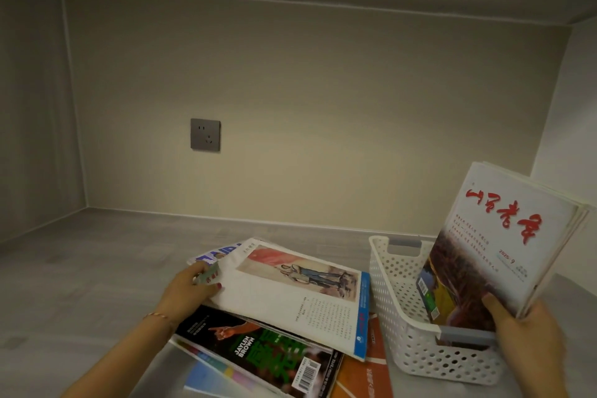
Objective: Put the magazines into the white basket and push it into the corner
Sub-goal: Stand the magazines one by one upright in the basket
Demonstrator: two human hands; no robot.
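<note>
A white perforated basket [397,307] stands on the grey floor at the lower right. My right hand [529,336] grips a few magazines [504,236] with red lettering on the front cover, held upright with their lower edge inside the basket. To the basket's left lies a loose pile of magazines [258,346]. My left hand [190,287] grips the left edge of the top white magazine [297,291], which shows a picture of two people. A dark sports magazine [255,349] lies beneath it.
The floor runs back to a beige wall with a grey power socket [205,134]. The left corner [86,206] of the alcove is at mid-left, the right wall [568,100] just behind the basket. An orange magazine [365,378] lies at the bottom edge.
</note>
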